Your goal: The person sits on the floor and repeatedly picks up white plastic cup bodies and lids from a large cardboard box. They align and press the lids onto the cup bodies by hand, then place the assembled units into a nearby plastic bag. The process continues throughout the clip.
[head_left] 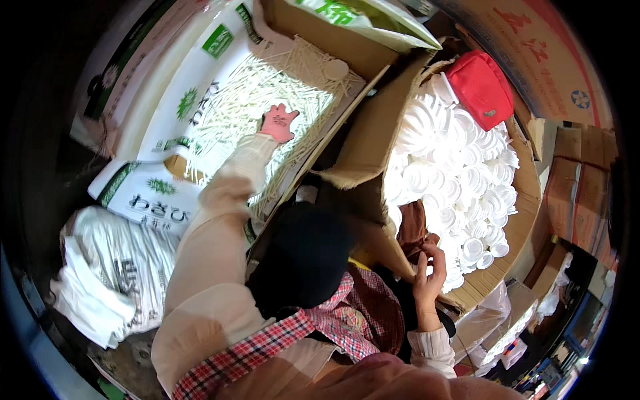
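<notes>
My left hand [279, 125], in a pink glove with dark print, reaches out with fingers spread over a heap of thin white sticks [235, 100]. These fill a cardboard box [360, 53] lined with printed white sacking. My right hand [430, 273] is bare, with its fingers curled against the lower end of a crumpled brown cloth [412, 225]. That cloth lies at the near edge of a second carton [373, 133], full of round white plastic caps [460, 173]. Whether the cloth is a glove, I cannot tell.
A red pouch [480, 89] rests on the caps at the far side. Folded white printed sacks [123, 273] are stacked at left. Large cartons [547, 53] stand at the far right, with tied boxes [580, 190] beyond. A small round disc [335, 69] lies among the sticks.
</notes>
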Demonstrator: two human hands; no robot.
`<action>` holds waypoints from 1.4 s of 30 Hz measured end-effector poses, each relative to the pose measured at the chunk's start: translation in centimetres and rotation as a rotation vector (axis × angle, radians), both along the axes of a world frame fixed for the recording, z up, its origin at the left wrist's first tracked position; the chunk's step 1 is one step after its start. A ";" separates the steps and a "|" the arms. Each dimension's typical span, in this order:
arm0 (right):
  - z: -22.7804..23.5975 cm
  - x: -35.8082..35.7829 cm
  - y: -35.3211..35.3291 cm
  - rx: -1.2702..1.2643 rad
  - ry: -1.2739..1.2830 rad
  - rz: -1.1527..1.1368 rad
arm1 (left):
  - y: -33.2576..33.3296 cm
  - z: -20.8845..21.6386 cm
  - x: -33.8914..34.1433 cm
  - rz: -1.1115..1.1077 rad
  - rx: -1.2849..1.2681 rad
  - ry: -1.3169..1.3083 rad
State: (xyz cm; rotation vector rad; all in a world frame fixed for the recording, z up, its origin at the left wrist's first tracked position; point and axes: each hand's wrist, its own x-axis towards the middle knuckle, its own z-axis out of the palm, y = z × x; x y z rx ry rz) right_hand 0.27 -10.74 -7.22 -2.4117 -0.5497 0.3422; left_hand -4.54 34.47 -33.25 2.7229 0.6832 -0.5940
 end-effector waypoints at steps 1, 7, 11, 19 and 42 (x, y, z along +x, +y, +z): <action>-0.1 0.0 0.1 -0.019 -0.016 0.008 | 0.9 -0.5 0.7 0.091 -0.037 -0.108; 0.4 1.4 1.1 -0.046 -0.064 0.133 | 5.4 -2.3 13.3 0.462 -0.359 -0.492; 1.0 1.9 1.3 -0.096 -0.019 0.135 | 4.1 -3.3 21.2 0.414 -0.232 -0.398; 1.2 2.8 1.4 -0.052 0.010 0.119 | 6.2 -8.2 19.8 0.482 -0.374 -0.865; 2.8 6.5 -6.0 1.043 0.566 0.009 | -22.9 32.5 10.0 0.155 -1.880 -0.515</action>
